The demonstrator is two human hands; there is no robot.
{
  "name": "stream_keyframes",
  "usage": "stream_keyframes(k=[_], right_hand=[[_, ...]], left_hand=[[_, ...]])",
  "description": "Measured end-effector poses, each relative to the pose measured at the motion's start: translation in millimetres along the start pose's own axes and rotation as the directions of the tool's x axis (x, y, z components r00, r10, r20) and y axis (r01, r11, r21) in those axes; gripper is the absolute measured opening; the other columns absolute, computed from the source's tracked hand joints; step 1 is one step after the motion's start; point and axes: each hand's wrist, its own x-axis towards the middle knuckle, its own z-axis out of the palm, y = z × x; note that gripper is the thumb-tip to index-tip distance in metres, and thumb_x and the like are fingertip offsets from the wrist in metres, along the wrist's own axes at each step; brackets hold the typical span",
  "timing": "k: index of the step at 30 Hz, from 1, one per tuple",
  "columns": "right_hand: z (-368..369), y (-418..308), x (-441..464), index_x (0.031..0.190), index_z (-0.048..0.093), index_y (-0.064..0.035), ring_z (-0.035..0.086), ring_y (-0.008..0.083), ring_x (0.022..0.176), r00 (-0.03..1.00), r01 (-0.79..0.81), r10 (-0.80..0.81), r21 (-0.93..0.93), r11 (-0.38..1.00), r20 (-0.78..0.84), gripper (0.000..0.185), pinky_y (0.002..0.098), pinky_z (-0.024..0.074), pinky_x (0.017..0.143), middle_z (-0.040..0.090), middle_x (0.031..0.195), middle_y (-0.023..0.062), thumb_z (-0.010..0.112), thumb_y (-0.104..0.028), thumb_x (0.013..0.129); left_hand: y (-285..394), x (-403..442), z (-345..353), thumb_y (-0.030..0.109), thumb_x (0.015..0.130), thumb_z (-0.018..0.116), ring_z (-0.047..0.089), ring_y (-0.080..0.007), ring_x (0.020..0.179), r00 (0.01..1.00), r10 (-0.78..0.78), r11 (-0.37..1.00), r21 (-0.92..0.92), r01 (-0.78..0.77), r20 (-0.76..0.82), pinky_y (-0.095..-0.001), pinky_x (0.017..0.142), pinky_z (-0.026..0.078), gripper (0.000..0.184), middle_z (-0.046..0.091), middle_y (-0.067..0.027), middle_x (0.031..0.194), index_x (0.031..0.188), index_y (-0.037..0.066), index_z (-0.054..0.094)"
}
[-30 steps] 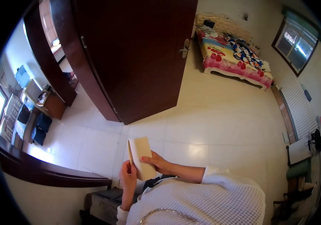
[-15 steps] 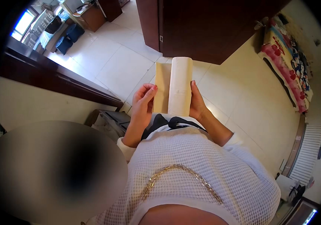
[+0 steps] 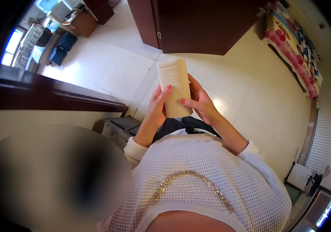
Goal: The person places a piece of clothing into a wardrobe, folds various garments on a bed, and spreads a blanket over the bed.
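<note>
A cream roll of paper towel (image 3: 176, 75) is held upright, tilted slightly left, in front of my waist. My left hand (image 3: 158, 107) grips its left side, with the thumb lying on the front face. On the other side, my right hand (image 3: 204, 103) is closed round the right edge, its thumb pressed across the lower front. No loose flap shows on the roll. The fingers behind it are mostly hidden.
A dark brown door (image 3: 200, 27) stands ahead over pale floor tiles (image 3: 246, 89). A bed with a floral cover (image 3: 285, 44) is at right. A dark box-like thing (image 3: 123, 124) stands by the left wall. A blurred round shape (image 3: 57, 178) covers the lower left.
The loose sheet my left hand held out to the left now lies against the roll. Both thumbs have come onto its front, and the roll has tilted and shifted left.
</note>
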Motion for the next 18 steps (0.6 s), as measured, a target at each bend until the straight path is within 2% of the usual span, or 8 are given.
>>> stream_keyframes(k=[3,6,8,10,12,14,16,18], right_hand=[[-14,0,-7,0.135,0.016,-0.0100,0.033,0.0230,0.118,0.996,0.030,-0.040,-0.128,0.991,-0.075,0.083,0.0350,0.0299,0.097,0.036,0.125,0.0113,0.067,-0.014,0.069],[-27,6,-13,0.135,0.015,-0.0120,0.036,0.0234,0.116,0.997,-0.066,0.056,-0.172,0.983,-0.059,0.085,0.0351,0.0331,0.094,0.036,0.126,0.0127,0.067,-0.014,0.068],[-45,14,-16,0.135,0.014,-0.0132,0.039,0.0236,0.114,0.991,-0.119,0.115,-0.064,0.991,-0.069,0.083,0.0341,0.0358,0.093,0.035,0.126,0.0144,0.064,-0.012,0.069],[-56,10,-20,0.135,0.015,-0.0126,0.040,0.0241,0.113,0.971,-0.214,0.216,0.030,0.976,-0.102,0.080,0.0335,0.0363,0.093,0.036,0.124,0.0155,0.062,-0.011,0.070],[-67,14,-22,0.134,0.017,-0.0122,0.040,0.0246,0.114,0.956,-0.282,0.287,0.088,0.955,-0.061,0.077,0.0338,0.0352,0.094,0.037,0.123,0.0162,0.060,-0.011,0.071],[-82,22,-19,0.134,0.017,-0.0114,0.040,0.0246,0.113,0.942,-0.337,0.337,0.020,0.941,0.016,0.076,0.0334,0.0344,0.094,0.038,0.123,0.0165,0.060,-0.013,0.071],[-89,19,-13,0.134,0.017,-0.0110,0.041,0.0244,0.112,0.897,-0.431,0.441,-0.175,0.885,0.026,0.075,0.0339,0.0339,0.093,0.039,0.122,0.0159,0.061,-0.017,0.073],[-96,27,-5,0.133,0.019,-0.0103,0.044,0.0220,0.108,0.885,-0.403,0.451,-0.293,0.867,0.118,0.071,0.0326,0.0365,0.090,0.040,0.121,0.0155,0.060,-0.018,0.076]], left_hand=[[-11,16,7,0.027,0.084,0.054,0.052,-0.0144,0.095,0.998,-0.041,0.999,-0.030,0.040,-0.040,-0.0283,0.077,0.045,0.042,0.052,-0.0057,0.106,0.117,0.005,0.039],[-27,25,21,0.028,0.082,0.056,0.055,-0.0160,0.090,0.988,-0.005,0.999,0.042,0.012,-0.153,-0.0295,0.073,0.047,0.042,0.054,-0.0071,0.102,0.114,0.005,0.041],[-40,26,25,0.032,0.079,0.060,0.057,-0.0176,0.085,0.983,-0.165,0.986,-0.051,0.162,-0.076,-0.0319,0.069,0.049,0.045,0.056,-0.0086,0.096,0.111,0.005,0.044],[-52,26,31,0.031,0.076,0.063,0.055,-0.0186,0.088,0.950,-0.296,0.932,-0.247,0.265,-0.099,-0.0324,0.072,0.048,0.047,0.054,-0.0102,0.098,0.110,0.005,0.045],[-63,19,38,0.031,0.072,0.066,0.055,-0.0201,0.086,0.950,-0.292,0.878,-0.424,0.221,-0.110,-0.0341,0.072,0.048,0.049,0.054,-0.0107,0.095,0.108,0.006,0.045],[-87,25,26,0.031,0.072,0.066,0.056,-0.0219,0.085,0.945,-0.269,0.900,-0.398,0.178,-0.186,-0.0347,0.073,0.048,0.049,0.054,-0.0110,0.094,0.107,0.004,0.046],[-95,21,25,0.031,0.073,0.065,0.057,-0.0219,0.081,0.932,-0.228,0.901,-0.425,0.091,-0.283,-0.0344,0.072,0.048,0.046,0.055,-0.0112,0.092,0.105,0.003,0.046],[-102,11,14,0.030,0.075,0.064,0.057,-0.0210,0.079,0.926,-0.133,0.903,-0.428,-0.033,-0.354,-0.0343,0.072,0.049,0.043,0.056,-0.0103,0.090,0.104,0.003,0.048]])
